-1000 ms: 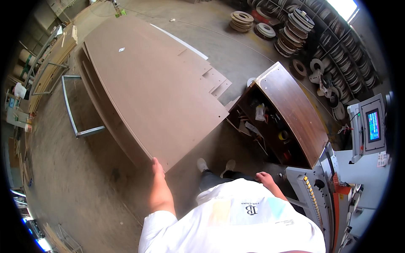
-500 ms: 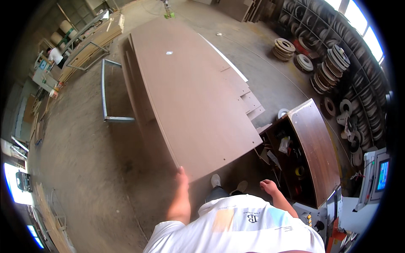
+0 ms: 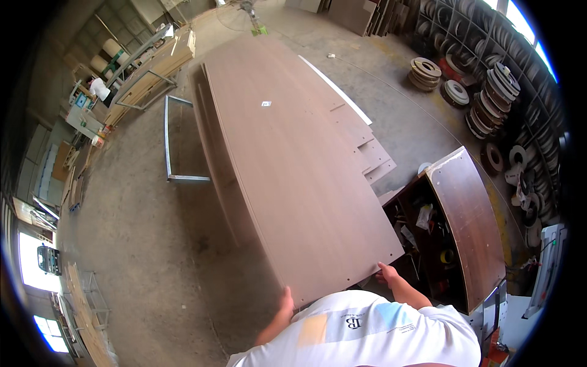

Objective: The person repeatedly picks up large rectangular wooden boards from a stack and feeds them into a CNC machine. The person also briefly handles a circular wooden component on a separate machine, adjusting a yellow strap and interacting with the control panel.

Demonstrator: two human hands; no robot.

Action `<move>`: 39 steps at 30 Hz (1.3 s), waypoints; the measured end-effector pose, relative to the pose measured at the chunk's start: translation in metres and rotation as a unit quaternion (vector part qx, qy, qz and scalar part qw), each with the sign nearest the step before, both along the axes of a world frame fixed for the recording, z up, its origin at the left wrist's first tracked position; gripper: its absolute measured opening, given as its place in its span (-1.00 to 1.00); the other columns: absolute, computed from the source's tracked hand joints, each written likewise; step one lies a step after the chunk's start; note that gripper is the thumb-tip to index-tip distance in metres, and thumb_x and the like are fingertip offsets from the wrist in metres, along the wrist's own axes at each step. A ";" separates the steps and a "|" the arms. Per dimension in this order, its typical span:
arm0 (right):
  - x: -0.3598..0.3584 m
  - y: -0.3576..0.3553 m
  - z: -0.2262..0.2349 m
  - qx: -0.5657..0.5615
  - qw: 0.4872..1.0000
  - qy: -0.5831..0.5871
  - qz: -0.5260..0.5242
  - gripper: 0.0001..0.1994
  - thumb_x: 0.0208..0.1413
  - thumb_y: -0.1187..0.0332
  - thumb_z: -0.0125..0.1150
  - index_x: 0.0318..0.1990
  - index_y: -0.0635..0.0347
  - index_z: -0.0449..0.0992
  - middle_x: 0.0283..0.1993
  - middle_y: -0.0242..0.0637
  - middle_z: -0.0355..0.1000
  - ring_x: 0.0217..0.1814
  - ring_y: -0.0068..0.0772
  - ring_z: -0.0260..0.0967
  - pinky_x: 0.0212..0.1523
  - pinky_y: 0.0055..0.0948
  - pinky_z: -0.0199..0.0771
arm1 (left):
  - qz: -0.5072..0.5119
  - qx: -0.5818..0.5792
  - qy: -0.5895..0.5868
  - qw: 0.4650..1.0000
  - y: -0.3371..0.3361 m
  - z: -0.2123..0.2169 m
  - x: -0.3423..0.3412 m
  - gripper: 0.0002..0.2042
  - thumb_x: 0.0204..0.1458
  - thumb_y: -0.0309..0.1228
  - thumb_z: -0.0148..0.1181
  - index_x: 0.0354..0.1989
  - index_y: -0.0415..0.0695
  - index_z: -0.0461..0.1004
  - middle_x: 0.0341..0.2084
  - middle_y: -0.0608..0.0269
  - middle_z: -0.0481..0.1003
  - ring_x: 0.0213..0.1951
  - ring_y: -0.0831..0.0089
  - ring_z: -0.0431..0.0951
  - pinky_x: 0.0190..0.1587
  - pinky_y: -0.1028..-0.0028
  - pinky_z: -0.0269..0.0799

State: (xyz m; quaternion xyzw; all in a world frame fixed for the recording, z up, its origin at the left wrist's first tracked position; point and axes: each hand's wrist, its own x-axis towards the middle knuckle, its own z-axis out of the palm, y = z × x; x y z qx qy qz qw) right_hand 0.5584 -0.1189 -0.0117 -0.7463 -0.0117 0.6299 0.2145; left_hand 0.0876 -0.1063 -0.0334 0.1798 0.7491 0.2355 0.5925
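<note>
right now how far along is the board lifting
Done: both hands have hold of the near end of the top board, left hand at its left corner, right hand at its right corner. In hand: that board rests over the stack beneath it. Left: it has not come off the stack, and the far end is unsupported by anyone in view.

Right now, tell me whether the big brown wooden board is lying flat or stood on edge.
Lying flat: the big brown wooden board shows its broad face upward on a stack, both hands, left and right, at its near edge.
</note>
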 end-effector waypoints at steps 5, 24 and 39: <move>-0.005 -0.004 0.009 0.027 0.994 0.042 -0.101 -0.36 0.29 -0.07 0.12 0.33 0.23 0.29 0.25 -0.07 0.41 0.13 -0.15 0.47 0.06 -0.11 0.52 | 0.025 -0.025 -0.035 0.999 -0.018 0.006 0.003 -0.28 0.33 0.19 -0.14 0.34 -0.24 0.33 0.29 0.04 0.39 0.33 0.20 0.35 0.36 0.17 0.22; -0.041 -0.001 0.056 0.046 0.960 0.004 -0.276 -0.54 0.19 0.06 0.31 0.07 0.17 0.40 -0.27 -0.31 0.27 -0.37 -0.42 0.32 -0.34 -0.41 0.49 | 0.070 -0.091 -0.178 0.977 -0.013 0.031 -0.025 -0.16 0.23 0.30 -0.05 0.43 -0.18 0.16 0.37 0.06 0.27 0.38 0.09 0.28 0.33 -0.05 0.31; -0.019 -0.029 0.110 0.254 0.910 0.182 -0.273 -0.63 0.27 0.08 0.23 0.07 0.12 0.49 -0.06 -0.34 0.54 -0.07 -0.40 0.52 -0.10 -0.41 0.54 | -0.059 -0.101 -0.492 0.863 -0.009 0.152 0.082 -0.20 0.12 0.04 0.32 0.43 -0.11 0.16 0.37 0.11 0.27 0.39 0.12 0.25 0.45 0.07 0.13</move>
